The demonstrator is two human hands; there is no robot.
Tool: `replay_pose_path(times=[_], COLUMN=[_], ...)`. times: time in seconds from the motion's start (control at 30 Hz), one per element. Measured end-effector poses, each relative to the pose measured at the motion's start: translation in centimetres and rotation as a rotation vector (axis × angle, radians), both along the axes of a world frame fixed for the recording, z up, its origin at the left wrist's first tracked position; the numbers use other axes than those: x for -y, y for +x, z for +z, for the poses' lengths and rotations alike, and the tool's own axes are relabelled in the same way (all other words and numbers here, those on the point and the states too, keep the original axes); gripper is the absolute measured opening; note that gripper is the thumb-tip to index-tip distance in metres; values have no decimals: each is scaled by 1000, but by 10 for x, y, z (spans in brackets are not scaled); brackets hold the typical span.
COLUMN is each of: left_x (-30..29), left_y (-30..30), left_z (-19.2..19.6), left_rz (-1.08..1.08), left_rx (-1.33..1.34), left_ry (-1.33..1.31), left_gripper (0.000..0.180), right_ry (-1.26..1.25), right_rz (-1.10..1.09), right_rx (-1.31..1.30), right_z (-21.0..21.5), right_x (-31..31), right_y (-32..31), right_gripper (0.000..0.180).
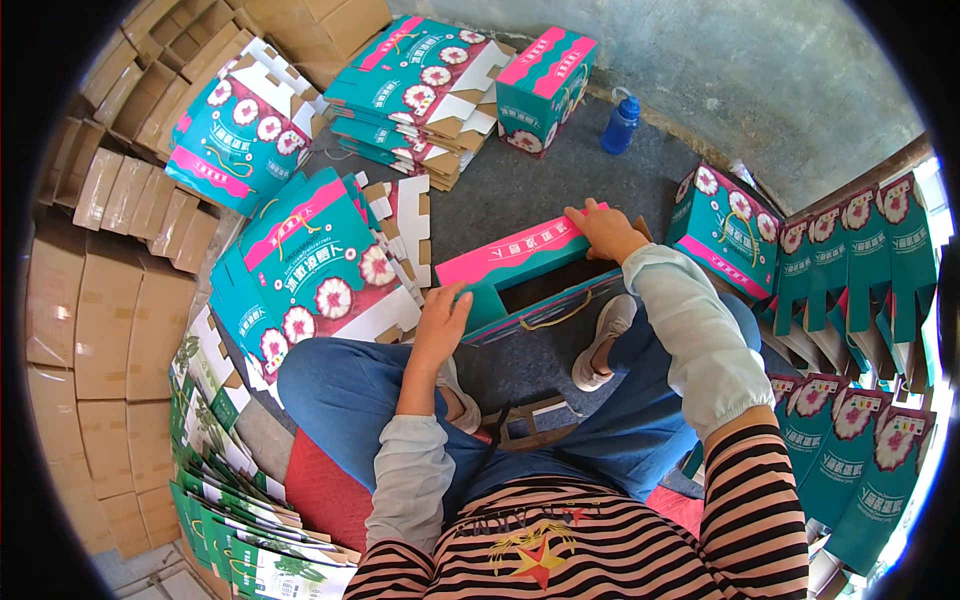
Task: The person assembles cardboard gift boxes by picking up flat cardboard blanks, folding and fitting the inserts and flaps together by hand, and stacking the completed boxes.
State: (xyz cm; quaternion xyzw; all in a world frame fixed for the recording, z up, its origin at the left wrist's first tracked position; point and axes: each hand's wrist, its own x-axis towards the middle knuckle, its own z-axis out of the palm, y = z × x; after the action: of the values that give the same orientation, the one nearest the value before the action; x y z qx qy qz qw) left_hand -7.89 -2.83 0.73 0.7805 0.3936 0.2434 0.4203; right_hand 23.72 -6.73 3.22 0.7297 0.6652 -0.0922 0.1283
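A teal and pink gift box [520, 246] lies between my knees. Its top is partly uncovered, a dark inside shows, and a yellow cord handle hangs on its near side. At the box's left end is my left hand [438, 325], thumb against the teal end flap [484, 306] and fingers along the outer edge. Over the far right corner my right hand [608, 236] is bent, its fingers gripping the pink panel's edge. The underside of the box is hidden.
Flattened teal cartons [310, 265] lie to the left, with another stack [410, 85] beyond. Finished boxes stand at the back [545, 90] and right [728, 225]. A blue bottle [620, 125] is near the wall. Brown cartons [105, 340] line the left; teal boxes [850, 440] fill the right.
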Motion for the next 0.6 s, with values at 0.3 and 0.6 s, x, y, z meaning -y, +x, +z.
replay_pose_path(times=[0.3, 0.6], left_x=[-4, -6], left_y=[10, 12], left_z=[-3, -8], left_rz=[-20, -19], left_rx=[-377, -380], left_ry=[291, 277], left_gripper=[38, 41], right_ry=[123, 2], right_rz=[7, -353], right_rx=[-21, -127], right_z=[-12, 46], right_x=[4, 18], right_y=[-2, 54], right_gripper=[71, 45])
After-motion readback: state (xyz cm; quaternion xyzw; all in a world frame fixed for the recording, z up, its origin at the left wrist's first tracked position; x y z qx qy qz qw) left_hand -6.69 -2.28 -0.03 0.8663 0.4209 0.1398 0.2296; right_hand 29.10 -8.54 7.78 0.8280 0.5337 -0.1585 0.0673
